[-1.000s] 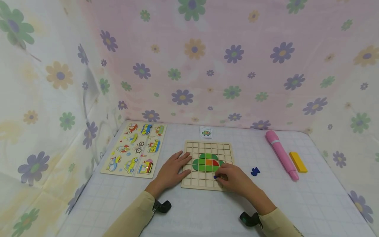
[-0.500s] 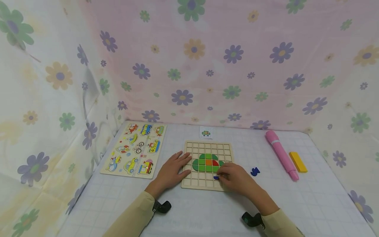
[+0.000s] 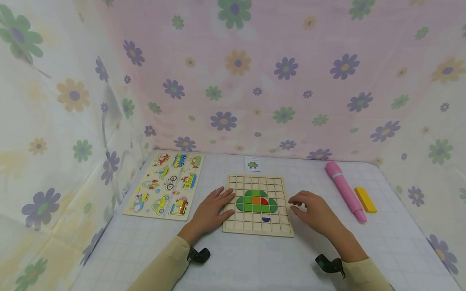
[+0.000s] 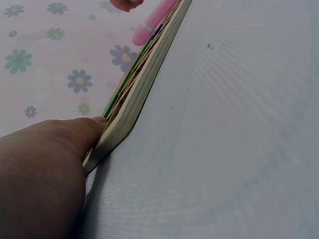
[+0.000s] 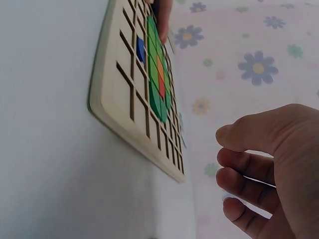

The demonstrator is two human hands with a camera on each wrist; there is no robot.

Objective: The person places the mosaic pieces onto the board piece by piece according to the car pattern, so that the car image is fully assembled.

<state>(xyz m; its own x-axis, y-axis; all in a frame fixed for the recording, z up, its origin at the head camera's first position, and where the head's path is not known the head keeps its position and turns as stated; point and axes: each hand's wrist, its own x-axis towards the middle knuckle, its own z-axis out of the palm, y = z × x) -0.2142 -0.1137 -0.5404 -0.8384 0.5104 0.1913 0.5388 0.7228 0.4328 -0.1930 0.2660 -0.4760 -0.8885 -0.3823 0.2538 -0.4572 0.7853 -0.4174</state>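
Note:
A wooden grid board (image 3: 255, 232) lies on the table, holding green, orange and red pieces (image 3: 256, 201) joined in one rounded shape. One dark blue half-round piece (image 3: 266, 219) sits in a cell just below that shape. My left hand (image 3: 211, 210) rests on the board's left edge with fingers spread; its thumb (image 4: 92, 130) touches the rim in the left wrist view. Just off the board's right edge hovers my right hand (image 3: 314, 212), fingers loosely bent and nothing between them. The loose blue pieces seen earlier are hidden behind it.
A picture puzzle board (image 3: 164, 186) with vehicles lies on the left. A small pattern card (image 3: 253, 164) is behind the grid board. To the right lie a pink pen-shaped thing (image 3: 346, 192) and a yellow block (image 3: 365, 200). Flowered cloth walls (image 3: 255, 101) surround the table.
My right hand has let go of the blue half-round piece, leaving it in a cell, and moved right, off the board. My left hand stays where it was.

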